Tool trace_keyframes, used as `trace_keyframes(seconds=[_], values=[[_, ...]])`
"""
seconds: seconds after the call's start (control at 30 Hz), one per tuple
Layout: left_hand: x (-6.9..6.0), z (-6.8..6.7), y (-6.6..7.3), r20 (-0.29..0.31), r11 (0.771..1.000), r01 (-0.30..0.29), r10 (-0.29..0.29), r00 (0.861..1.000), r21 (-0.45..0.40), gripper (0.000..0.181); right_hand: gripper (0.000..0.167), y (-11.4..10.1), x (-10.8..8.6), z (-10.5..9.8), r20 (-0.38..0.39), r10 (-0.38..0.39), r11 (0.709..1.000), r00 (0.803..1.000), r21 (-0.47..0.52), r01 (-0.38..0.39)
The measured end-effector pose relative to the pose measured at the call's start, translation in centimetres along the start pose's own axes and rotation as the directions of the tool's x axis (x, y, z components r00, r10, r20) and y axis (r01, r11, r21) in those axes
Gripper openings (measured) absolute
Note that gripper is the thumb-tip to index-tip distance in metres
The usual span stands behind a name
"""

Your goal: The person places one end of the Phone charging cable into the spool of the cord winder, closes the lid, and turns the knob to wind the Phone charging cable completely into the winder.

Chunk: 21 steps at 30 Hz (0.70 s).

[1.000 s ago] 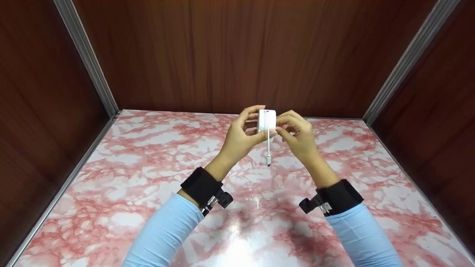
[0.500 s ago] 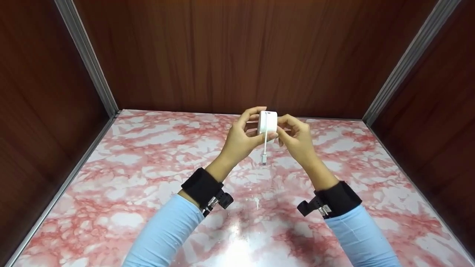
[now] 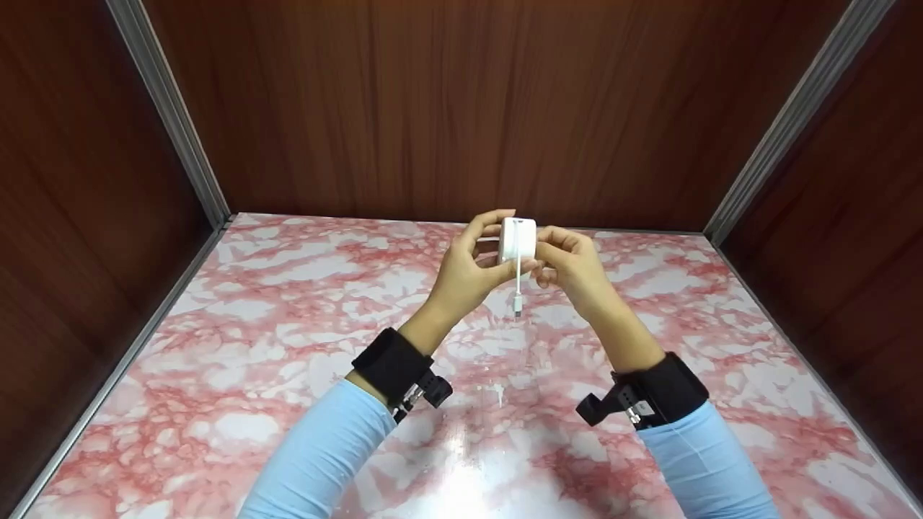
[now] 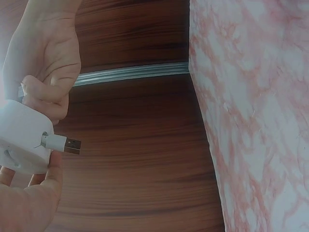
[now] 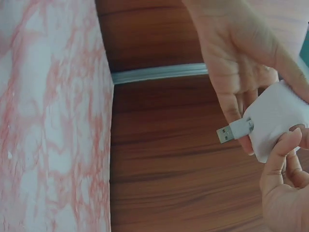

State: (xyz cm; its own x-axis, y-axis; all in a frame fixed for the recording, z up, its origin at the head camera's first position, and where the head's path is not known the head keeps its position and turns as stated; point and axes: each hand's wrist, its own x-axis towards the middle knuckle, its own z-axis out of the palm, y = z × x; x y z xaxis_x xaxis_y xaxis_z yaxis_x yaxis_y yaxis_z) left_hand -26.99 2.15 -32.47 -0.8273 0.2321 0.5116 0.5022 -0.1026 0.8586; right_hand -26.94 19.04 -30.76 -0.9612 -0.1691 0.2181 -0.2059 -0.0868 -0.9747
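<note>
My left hand (image 3: 465, 274) grips a white boxy device (image 3: 526, 241), thumb below and fingers at its back and top. A short white cable (image 3: 518, 277) hangs down its near face and ends in a USB plug (image 4: 72, 146) with a bare metal end. Beside the device, my right hand (image 3: 583, 274) has curled fingers that meet its right side. In the left wrist view these fingers pinch a small pale piece (image 4: 21, 91), mostly hidden. The right wrist view shows a right fingertip (image 5: 291, 140) at a notch in the device.
Below the hands spreads a red-and-white marbled tabletop (image 3: 288, 346). Dark wood panels (image 3: 433, 108) wall in the back and both sides, with metal corner strips (image 3: 173, 108). Each wrist wears a black strap (image 3: 393, 366) with a small camera.
The device has sunk very slightly in my left hand's grip, and its dangling cable has swung a little. My right fingers have curled further and shifted slightly lower beside it.
</note>
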Motion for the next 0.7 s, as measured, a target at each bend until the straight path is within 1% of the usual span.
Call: trace_keyframes(seconds=[0.13,0.27,0.37,0.4,0.47,0.53,0.57,0.6,0.63,0.67,0.7], values=[[0.0,0.0,0.0,0.004,1.000,0.017,-0.017,1.000,-0.007,0.064,0.021,-0.2,0.0,0.0,-0.003,0.040,0.999,0.999,0.027,-0.040],[0.0,0.0,0.0,-0.003,1.000,0.009,-0.009,1.000,-0.007,0.064,0.017,-0.1,-0.1,0.0,0.014,0.026,0.999,1.000,0.023,-0.026],[0.0,-0.1,0.0,-0.011,1.000,0.005,-0.005,1.000,-0.005,0.065,0.009,0.2,-0.2,-0.2,0.043,-0.034,0.999,0.999,0.012,0.033],[0.0,-0.1,0.0,-0.012,1.000,0.005,-0.005,1.000,-0.005,0.065,0.007,0.3,-0.3,-0.3,0.051,-0.066,0.998,0.997,0.007,0.065],[0.0,-0.1,0.0,-0.011,1.000,0.008,-0.008,1.000,-0.003,0.064,0.009,0.6,-0.3,-0.6,0.066,-0.146,0.989,0.987,-0.019,0.148],[-0.1,-0.2,0.0,-0.009,1.000,0.012,-0.012,1.000,-0.002,0.064,0.014,0.9,-0.3,-1.0,0.081,-0.242,0.966,0.967,-0.072,0.248],[-0.1,-0.2,0.1,-0.009,1.000,0.012,-0.012,1.000,-0.005,0.064,0.015,1.0,-0.2,-1.2,0.092,-0.296,0.945,0.951,-0.115,0.305],[0.0,-0.2,0.1,-0.008,1.000,0.010,-0.011,1.000,-0.010,0.063,0.015,1.1,-0.1,-1.3,0.106,-0.349,0.917,0.931,-0.166,0.362],[0.0,-0.2,0.1,-0.008,1.000,0.009,-0.009,1.000,-0.014,0.063,0.015,1.3,0.0,-1.5,0.125,-0.404,0.880,0.906,-0.216,0.423],[0.0,-0.3,0.2,-0.009,1.000,0.008,-0.008,1.000,-0.016,0.064,0.015,1.4,0.1,-1.6,0.144,-0.464,0.832,0.874,-0.266,0.486],[0.0,-0.3,0.2,-0.009,1.000,0.007,-0.007,1.000,-0.018,0.064,0.015,1.5,0.2,-1.8,0.167,-0.525,0.774,0.834,-0.313,0.550]])
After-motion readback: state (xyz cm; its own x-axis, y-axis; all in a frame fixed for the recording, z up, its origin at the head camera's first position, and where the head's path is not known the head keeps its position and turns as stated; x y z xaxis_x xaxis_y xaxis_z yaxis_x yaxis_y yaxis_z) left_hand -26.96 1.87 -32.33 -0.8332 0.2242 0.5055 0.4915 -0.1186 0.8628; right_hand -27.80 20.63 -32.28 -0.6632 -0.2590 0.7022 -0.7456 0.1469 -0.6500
